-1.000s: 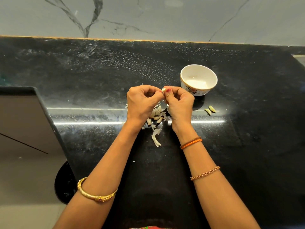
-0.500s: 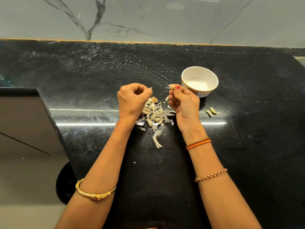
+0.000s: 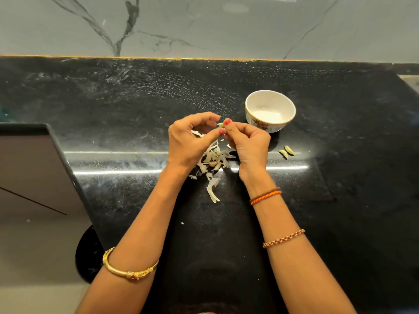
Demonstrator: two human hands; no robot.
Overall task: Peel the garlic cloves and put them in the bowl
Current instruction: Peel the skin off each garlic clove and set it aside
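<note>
A small garlic clove [image 3: 220, 125] is pinched at the fingertips of my right hand [image 3: 247, 141], just above the black counter. My left hand [image 3: 190, 141] has come up beside it, thumb and forefinger curled toward the clove; whether they touch it I cannot tell. Under both hands lies a heap of papery skins and cloves [image 3: 212, 160]. The white bowl [image 3: 270, 111] with a floral band stands upright to the right of my hands, and its inside looks bare. Two peeled cloves [image 3: 286, 151] lie on the counter below the bowl.
The black stone counter [image 3: 340, 200] runs back to a grey marble wall [image 3: 204, 26]. A dark appliance or panel [image 3: 34, 168] fills the left side, its edge close to my left forearm. A loose strip of skin [image 3: 213, 191] lies nearer me.
My left hand, apart from the right half a second ago, has moved right and up to meet the clove again. The right hand has held the clove near the same spot.
</note>
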